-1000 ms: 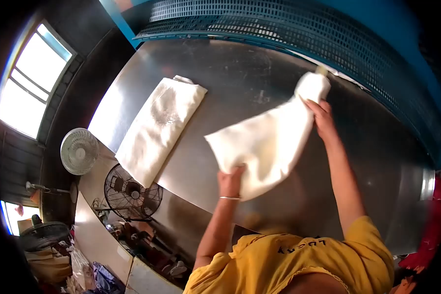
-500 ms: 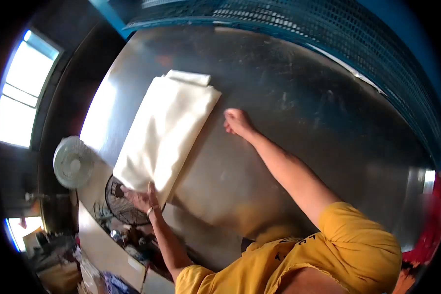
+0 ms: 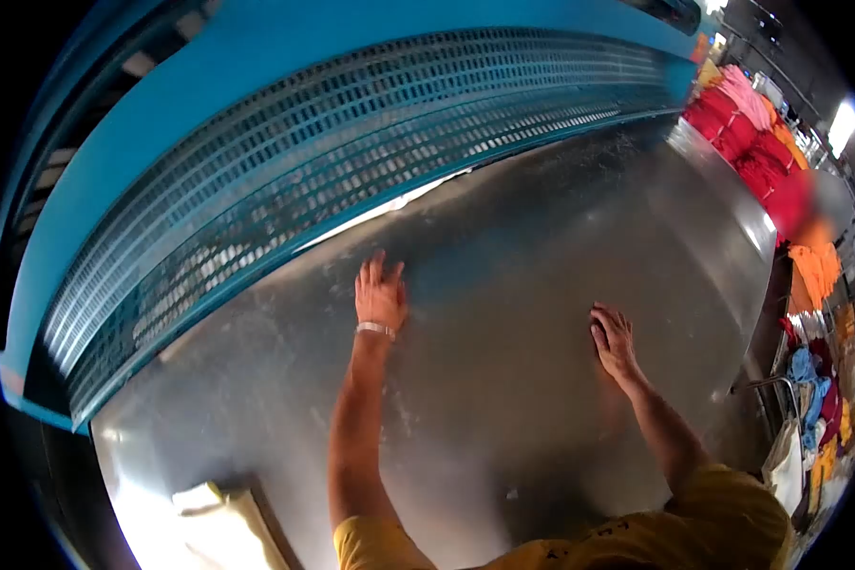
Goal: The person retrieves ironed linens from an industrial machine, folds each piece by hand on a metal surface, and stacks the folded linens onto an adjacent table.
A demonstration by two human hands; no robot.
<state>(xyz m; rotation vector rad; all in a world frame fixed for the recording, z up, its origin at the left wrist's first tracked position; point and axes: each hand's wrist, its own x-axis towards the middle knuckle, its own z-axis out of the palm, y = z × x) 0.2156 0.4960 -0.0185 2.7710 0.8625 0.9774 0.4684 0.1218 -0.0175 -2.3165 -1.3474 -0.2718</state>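
Observation:
My left hand (image 3: pixel 381 299) is over the bare metal tabletop (image 3: pixel 503 370), near its far edge, with fingers stretched out and nothing held. A light band circles that wrist. My right hand (image 3: pixel 615 342) is farther right above the same metal surface, its fingers loosely extended and holding nothing. Whether either palm presses on the metal I cannot tell. A folded cream-white cloth (image 3: pixel 223 532) lies at the lower left of the table, apart from both hands and cut off by the view's bottom edge.
A blue machine (image 3: pixel 256 76) with a slotted grille (image 3: pixel 370 133) runs along the table's far side. At the right are stacked red fabric (image 3: pixel 736 142), hanging orange cloth (image 3: pixel 815 271) and a heap of mixed cloths (image 3: pixel 812 394). A person (image 3: pixel 812 204) is there too, blurred.
My view has swung right. My left hand has left the folded cloth and is now over bare metal. My right hand has gone from closed to open, farther right.

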